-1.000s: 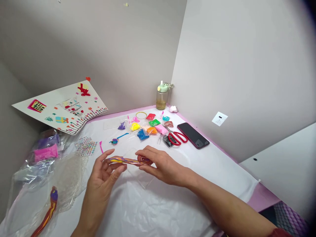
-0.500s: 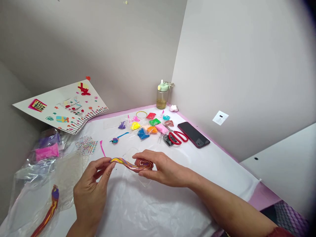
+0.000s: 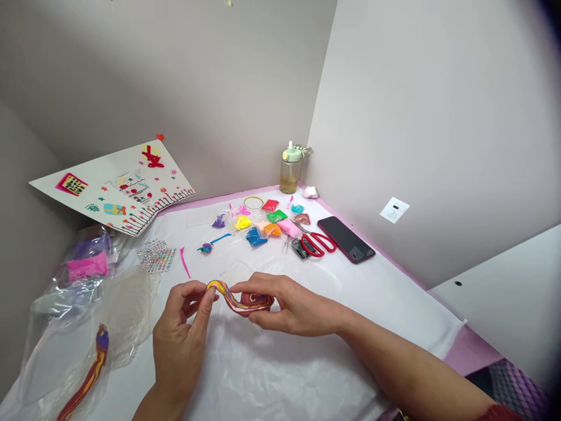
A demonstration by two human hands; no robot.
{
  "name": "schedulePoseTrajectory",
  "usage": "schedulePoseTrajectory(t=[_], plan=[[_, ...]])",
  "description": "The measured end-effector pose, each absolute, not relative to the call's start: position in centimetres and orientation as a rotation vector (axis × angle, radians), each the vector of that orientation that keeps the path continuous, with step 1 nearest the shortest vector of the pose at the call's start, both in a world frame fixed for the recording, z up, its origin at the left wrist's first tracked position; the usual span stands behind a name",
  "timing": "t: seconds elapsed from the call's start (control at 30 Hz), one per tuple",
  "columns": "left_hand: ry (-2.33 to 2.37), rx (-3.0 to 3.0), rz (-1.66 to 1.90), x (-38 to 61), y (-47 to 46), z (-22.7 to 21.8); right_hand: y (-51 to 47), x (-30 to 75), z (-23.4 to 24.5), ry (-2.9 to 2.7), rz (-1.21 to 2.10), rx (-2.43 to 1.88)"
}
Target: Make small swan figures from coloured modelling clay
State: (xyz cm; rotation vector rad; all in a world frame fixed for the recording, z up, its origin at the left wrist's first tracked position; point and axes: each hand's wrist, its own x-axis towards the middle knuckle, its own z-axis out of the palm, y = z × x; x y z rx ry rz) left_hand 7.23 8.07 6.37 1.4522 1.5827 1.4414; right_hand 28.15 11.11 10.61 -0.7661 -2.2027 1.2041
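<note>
A striped, multicoloured strip of modelling clay (image 3: pixel 236 306) stretches between my two hands above the white table cover. My left hand (image 3: pixel 186 318) pinches its yellow end between thumb and fingers, and the strip bends into an S-curve there. Around the other end, which is rolled into a coil, my right hand (image 3: pixel 280 301) has its thumb and fingers closed. A second striped clay strip (image 3: pixel 94 368), with a purple end, lies at the lower left on clear plastic. Beyond my hands are a thin pink strip (image 3: pixel 184 263) and a small coloured clay piece with a blue tail (image 3: pixel 205 248).
Several bagged clay colours, including an orange packet (image 3: pixel 272 230), lie past my hands. Red-handled scissors (image 3: pixel 319 244) and a phone (image 3: pixel 346 240) are to their right. A bottle (image 3: pixel 289 175) stands in the corner. A decorated board (image 3: pixel 105 193) leans left, above plastic bags (image 3: pixel 87 266).
My left hand has moved right, closer to my right hand. The strip between them has gone from nearly straight to strongly curved. The view has shifted slightly.
</note>
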Motion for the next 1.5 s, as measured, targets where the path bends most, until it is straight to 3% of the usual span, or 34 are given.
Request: schedulePoseTrajectory(t=[0.43, 0.63, 1.03, 1.5], plan=[[1.247, 1.282, 1.253, 5.7, 8.6, 7.2, 11.4, 29.0, 11.0, -2.168, 1.29, -0.731], [1.194, 1.435, 0.963, 4.1, 9.1, 7.0, 11.8, 29.7, 11.3, -2.168, 1.436, -0.616], [1.065, 1.259, 1.275, 6.8, 8.0, 6.6, 11.7, 29.2, 10.4, -1.996, 1.606, -0.678], [1.13, 1.09, 1.171, 5.8, 8.2, 6.8, 11.9, 29.3, 10.7, -1.889, 1.625, -0.674]])
